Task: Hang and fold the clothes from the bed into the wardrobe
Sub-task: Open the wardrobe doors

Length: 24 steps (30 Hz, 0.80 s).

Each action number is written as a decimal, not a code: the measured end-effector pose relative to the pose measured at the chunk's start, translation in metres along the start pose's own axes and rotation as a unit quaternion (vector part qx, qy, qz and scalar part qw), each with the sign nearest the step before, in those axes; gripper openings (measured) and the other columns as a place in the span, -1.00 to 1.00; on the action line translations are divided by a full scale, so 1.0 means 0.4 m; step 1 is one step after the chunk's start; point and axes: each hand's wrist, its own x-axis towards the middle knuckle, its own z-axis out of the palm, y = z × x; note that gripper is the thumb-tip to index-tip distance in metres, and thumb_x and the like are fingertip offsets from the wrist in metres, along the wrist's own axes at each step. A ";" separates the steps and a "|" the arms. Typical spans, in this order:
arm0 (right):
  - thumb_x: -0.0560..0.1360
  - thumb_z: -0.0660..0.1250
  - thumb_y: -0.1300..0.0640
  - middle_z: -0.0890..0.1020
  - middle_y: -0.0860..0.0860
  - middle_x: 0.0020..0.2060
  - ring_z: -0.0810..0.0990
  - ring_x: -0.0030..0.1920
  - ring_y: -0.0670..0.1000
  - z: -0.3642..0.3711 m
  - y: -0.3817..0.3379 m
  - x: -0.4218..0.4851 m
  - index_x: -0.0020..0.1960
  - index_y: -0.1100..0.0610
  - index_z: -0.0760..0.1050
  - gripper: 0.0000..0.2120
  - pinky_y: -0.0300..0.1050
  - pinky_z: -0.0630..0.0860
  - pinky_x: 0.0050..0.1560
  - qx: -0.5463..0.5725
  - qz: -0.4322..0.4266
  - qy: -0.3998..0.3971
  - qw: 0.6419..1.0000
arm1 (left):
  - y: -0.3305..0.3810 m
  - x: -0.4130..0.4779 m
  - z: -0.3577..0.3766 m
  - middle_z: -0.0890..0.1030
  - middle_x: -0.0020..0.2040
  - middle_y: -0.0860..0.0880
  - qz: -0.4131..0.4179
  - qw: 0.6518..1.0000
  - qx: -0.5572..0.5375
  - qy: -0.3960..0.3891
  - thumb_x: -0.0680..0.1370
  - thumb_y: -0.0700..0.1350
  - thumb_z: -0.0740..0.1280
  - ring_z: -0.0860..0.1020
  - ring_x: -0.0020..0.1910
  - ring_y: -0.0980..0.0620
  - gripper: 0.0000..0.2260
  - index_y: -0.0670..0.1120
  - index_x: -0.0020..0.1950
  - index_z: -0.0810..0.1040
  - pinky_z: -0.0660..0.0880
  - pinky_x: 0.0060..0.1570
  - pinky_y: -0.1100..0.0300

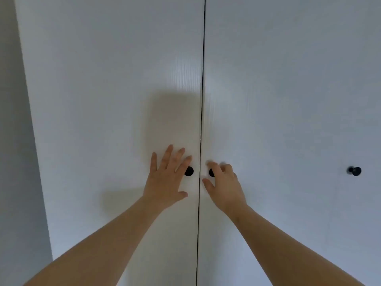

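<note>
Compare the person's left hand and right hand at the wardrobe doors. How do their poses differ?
The left hand has straight, spread fingers; the right hand has curled fingers. The left hand leaves the left knob mostly showing; the right hand half covers the right knob, and blur hides whether it grips. Both are bare and reach toward the seam between the white doors.

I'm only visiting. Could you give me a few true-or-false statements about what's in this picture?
1. The left door and the right door of the wardrobe are shut. True.
2. The left hand holds a shirt. False: it holds nothing, its fingers spread beside the left knob.
3. The right hand partly hides the right knob. True.
4. The knobs are white. False: they are black.
5. A third knob shows far to the right. True.
</note>
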 end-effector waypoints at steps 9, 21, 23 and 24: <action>0.54 0.12 0.20 0.43 -0.01 -0.26 0.43 -0.27 0.04 0.070 -0.004 0.048 -0.15 0.10 0.26 -0.90 -0.09 0.38 -0.22 0.062 0.009 0.117 0.991 | -0.008 0.016 0.052 0.43 0.37 -0.14 0.044 0.989 0.002 0.142 -0.01 0.12 0.63 0.32 0.37 -0.31 -0.06 -0.06 0.33 0.47 0.19 0.23 -0.42; 0.47 0.14 0.19 0.37 -0.10 -0.34 0.37 -0.32 -0.05 -0.024 -0.019 -0.081 -0.15 0.03 0.29 -0.92 -0.11 0.21 -0.11 0.076 0.045 0.067 0.994 | 0.062 -0.061 -0.034 0.42 0.34 -0.17 0.003 0.959 -0.243 0.144 0.42 -0.34 0.34 0.22 0.45 -0.21 -0.59 -0.18 0.27 0.48 0.18 0.39 -0.19; 0.47 0.15 0.22 0.37 -0.09 -0.33 0.39 -0.31 -0.04 -0.061 -0.018 -0.135 -0.16 0.04 0.30 -0.90 -0.10 0.29 -0.07 0.086 0.032 0.069 0.993 | 0.099 -0.085 -0.062 0.45 0.30 -0.20 -0.003 0.942 -0.299 0.153 0.42 -0.38 0.32 0.29 0.41 -0.21 -0.61 -0.22 0.25 0.49 0.28 0.34 -0.16; 0.48 0.15 0.23 0.38 -0.08 -0.33 0.41 -0.30 -0.03 -0.086 -0.014 -0.170 -0.17 0.04 0.29 -0.89 -0.08 0.35 -0.06 0.089 0.026 0.071 0.993 | 0.125 -0.100 -0.080 0.45 0.31 -0.18 -0.006 0.936 -0.318 0.149 0.44 -0.37 0.31 0.30 0.40 -0.18 -0.62 -0.21 0.26 0.49 0.30 0.35 -0.11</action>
